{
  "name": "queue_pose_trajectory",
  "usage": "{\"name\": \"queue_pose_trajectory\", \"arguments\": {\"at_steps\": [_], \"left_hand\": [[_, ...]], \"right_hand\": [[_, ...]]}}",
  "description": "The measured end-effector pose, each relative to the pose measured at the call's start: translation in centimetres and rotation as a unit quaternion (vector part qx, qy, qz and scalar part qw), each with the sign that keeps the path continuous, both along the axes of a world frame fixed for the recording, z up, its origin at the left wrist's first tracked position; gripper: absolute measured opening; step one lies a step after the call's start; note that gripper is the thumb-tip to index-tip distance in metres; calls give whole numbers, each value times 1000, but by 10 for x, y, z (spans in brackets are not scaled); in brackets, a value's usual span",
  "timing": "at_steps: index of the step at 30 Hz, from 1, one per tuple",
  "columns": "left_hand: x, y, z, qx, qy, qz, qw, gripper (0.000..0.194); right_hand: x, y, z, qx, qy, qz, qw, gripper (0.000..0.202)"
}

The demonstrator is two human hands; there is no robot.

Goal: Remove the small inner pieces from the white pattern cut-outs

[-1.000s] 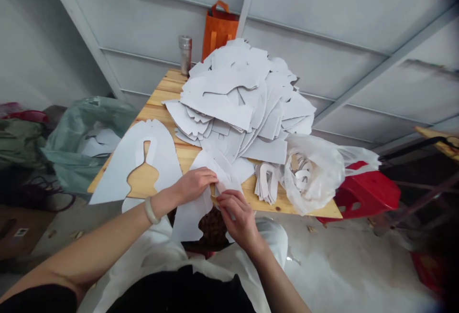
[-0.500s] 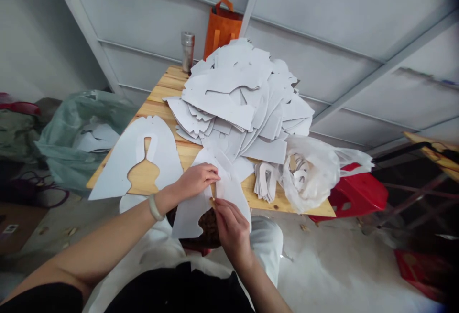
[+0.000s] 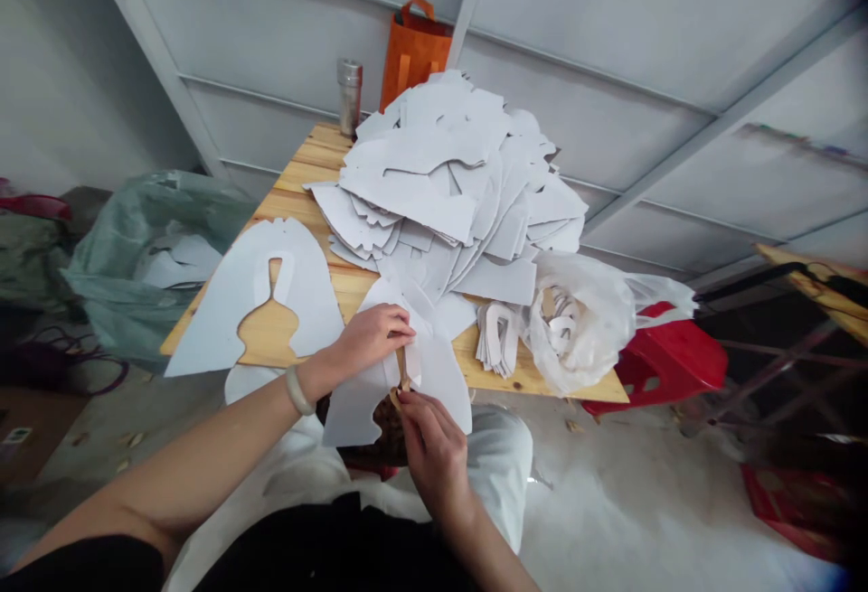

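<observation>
A white cut-out sheet [image 3: 440, 366] lies over the table's front edge, partly above my lap. My left hand [image 3: 372, 339] has its fingers bent together, pressing the sheet at the top of its central slot. Lower at that slot, my right hand [image 3: 434, 438] pinches a thin tan strip [image 3: 395, 399], which looks like peeled backing. A pale band lines the slot's right side. To the left lies another white cut-out sheet [image 3: 203, 330] with a U-shaped band [image 3: 288, 277] around its slot. A stack of U-shaped pieces [image 3: 497, 339] sits to the right.
A large heap of white cut-outs [image 3: 413, 167] covers the table [image 3: 305, 158]. Behind stand a clear tumbler [image 3: 350, 97] and an orange bag [image 3: 415, 54]. A plastic bag [image 3: 589, 321] with curved pieces sits right, by a red stool [image 3: 665, 361]. A green bag [image 3: 101, 276] stands left.
My right hand has drawn slightly down and toward me, and more of the tan strip shows at its fingertips. My left hand stays at the top of the slot.
</observation>
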State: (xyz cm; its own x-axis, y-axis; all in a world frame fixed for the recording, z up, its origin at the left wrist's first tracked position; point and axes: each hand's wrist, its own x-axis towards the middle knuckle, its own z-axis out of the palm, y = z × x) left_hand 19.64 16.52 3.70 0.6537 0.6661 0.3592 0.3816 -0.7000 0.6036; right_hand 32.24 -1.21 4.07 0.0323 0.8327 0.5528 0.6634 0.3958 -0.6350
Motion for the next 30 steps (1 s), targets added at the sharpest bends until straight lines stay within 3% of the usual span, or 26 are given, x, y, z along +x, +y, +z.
{"name": "queue_pose_trajectory", "arguments": {"at_steps": [10, 12, 15, 19, 23, 26, 30], "left_hand": [[2, -1, 2, -36, 6, 14, 999, 11], [1, -1, 2, -40, 6, 15, 999, 11], [1, -1, 1, -48, 6, 17, 999, 11], [-1, -1, 0, -57, 5, 18, 998, 11], [-1, -1, -1, -60, 0, 14, 998, 10], [-2, -1, 0, -61, 0, 9, 998, 11], [-2, -2, 1, -68, 1, 10, 998, 10]], "right_hand": [[6, -19, 9, -3, 2, 84, 996, 29], [9, -28, 11, -20, -26, 123, 992, 30], [15, -38, 10, -82, -107, 151, 979, 16], [23, -32, 4, -93, -117, 67, 986, 17], [32, 2, 0, -48, -78, -46, 995, 16], [34, 26, -2, -18, -70, -74, 995, 11], [31, 36, -8, -3, -73, -86, 994, 13]]}}
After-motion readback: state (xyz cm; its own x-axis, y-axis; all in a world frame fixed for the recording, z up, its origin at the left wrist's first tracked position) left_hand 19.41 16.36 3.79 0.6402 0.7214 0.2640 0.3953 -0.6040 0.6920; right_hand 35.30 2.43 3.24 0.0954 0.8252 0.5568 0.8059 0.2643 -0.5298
